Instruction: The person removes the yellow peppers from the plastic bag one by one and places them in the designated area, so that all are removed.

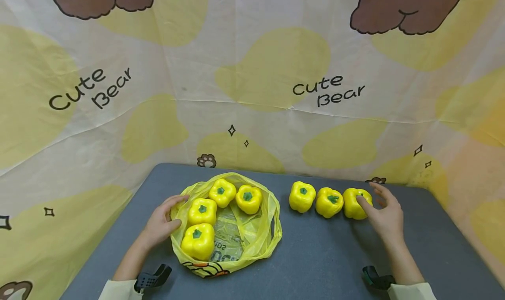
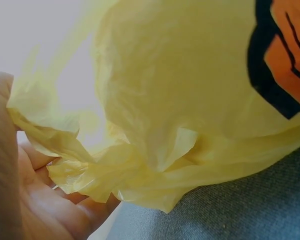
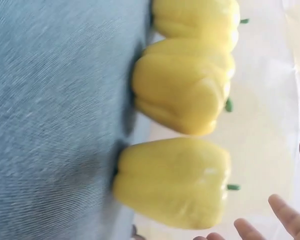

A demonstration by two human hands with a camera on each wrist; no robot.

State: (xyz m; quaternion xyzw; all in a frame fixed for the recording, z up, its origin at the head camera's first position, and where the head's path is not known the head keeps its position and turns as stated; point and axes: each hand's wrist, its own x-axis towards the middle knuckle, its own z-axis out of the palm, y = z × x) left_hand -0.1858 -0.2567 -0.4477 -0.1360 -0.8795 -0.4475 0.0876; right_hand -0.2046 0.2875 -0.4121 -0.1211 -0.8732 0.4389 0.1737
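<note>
A yellow plastic bag stands with its mouth wide, several yellow bell peppers inside along its left and back. At the bag's left edge is my left hand, thumb and fingers apart. In the left wrist view, crumpled plastic lies across that hand's fingers. Three more bell peppers stand in a row at right: the left one, the middle one and the right one. My right hand is beside the right pepper, its fingers spread; the right wrist view shows the fingertips apart from it.
Everything stands on a grey-blue cloth-covered table. Behind it hangs a patterned cloth with "Cute Bear" lettering. A dark wrist device is on the left wrist and another on the right wrist.
</note>
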